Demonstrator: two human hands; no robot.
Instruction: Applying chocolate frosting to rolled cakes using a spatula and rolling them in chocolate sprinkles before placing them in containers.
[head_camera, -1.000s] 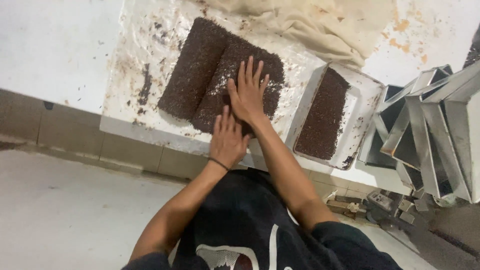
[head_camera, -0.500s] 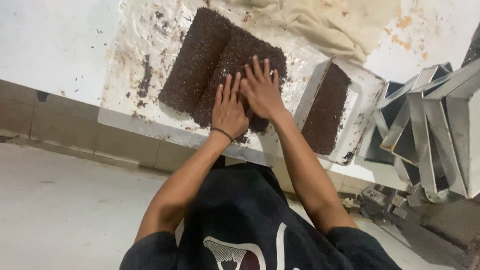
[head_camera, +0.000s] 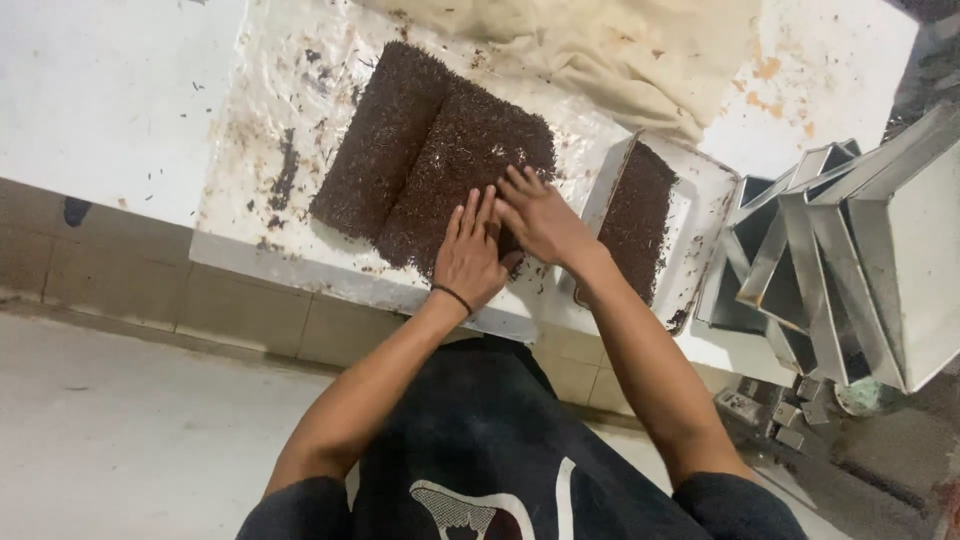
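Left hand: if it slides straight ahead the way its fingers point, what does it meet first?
The left hand lies flat on the near dark slab, fingers pointing up across it. Going straight on, it would only cross more of that slab; beyond its far edge lies the crumpled cream cloth, probably next.

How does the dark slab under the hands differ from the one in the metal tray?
The slab on the counter lies bare, wide and creased, with both hands pressing it: left hand, right hand. The slab in the tray is narrower, walled in and untouched. Both are dark and grainy.
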